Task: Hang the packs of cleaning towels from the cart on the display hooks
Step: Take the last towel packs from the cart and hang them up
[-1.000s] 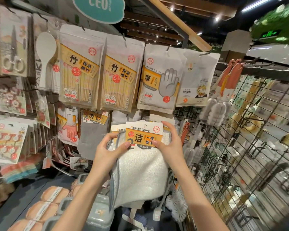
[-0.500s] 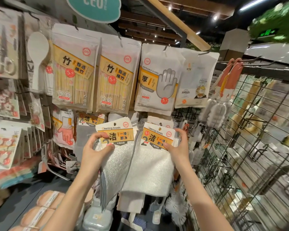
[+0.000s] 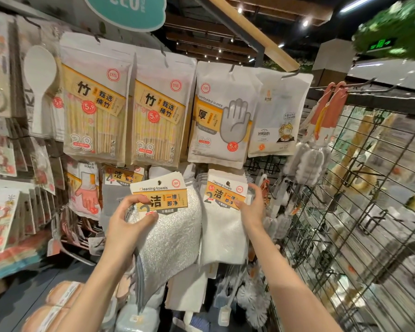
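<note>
Two packs of white cleaning towels with orange-and-white header cards are in front of the display. My left hand (image 3: 127, 222) pinches the left pack (image 3: 173, 226) by its card, thumb on the front, and holds it free of the wall. My right hand (image 3: 250, 209) grips the right edge of the right pack (image 3: 222, 233), which sits against a stack of the same towels under the disposable gloves bag (image 3: 219, 116). The hook behind that pack is hidden. The cart is out of sight.
Bamboo stick bags (image 3: 95, 109) and other pouches hang in the row above. Household gloves (image 3: 85, 188) and a grey cloth pack hang to the left. Bottle brushes (image 3: 314, 149) and a black wire grid panel (image 3: 359, 212) stand at the right. Sponges (image 3: 58, 305) lie on the low shelf.
One pack held by both hands has become two: my left hand drew one pack off to the left while my right hand kept the other at the stack on the display.
</note>
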Tool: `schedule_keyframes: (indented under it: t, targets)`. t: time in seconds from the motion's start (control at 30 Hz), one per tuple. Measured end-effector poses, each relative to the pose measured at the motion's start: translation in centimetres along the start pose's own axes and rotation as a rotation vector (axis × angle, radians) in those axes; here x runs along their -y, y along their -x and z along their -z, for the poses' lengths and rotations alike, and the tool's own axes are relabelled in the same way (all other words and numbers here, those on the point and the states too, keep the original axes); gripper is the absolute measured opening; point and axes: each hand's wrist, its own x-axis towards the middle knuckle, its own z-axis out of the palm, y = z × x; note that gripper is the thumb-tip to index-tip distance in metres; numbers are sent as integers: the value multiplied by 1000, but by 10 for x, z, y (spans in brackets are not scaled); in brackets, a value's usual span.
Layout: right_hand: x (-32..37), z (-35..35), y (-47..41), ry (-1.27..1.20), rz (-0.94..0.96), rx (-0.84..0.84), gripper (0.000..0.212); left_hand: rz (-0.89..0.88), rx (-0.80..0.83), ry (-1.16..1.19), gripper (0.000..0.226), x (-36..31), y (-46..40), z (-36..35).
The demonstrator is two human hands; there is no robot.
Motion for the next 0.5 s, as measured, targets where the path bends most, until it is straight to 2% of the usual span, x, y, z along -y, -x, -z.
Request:
schedule_keyframes:
  t: [0.27, 0.5]
  targets:
    - [-9, -12, -21, 150, 17, -63, 51, 7, 37, 23, 35, -8, 4, -4]
    - [-3, -19, -27, 255, -3, -94, 50, -2, 41, 30, 56, -14, 7, 1]
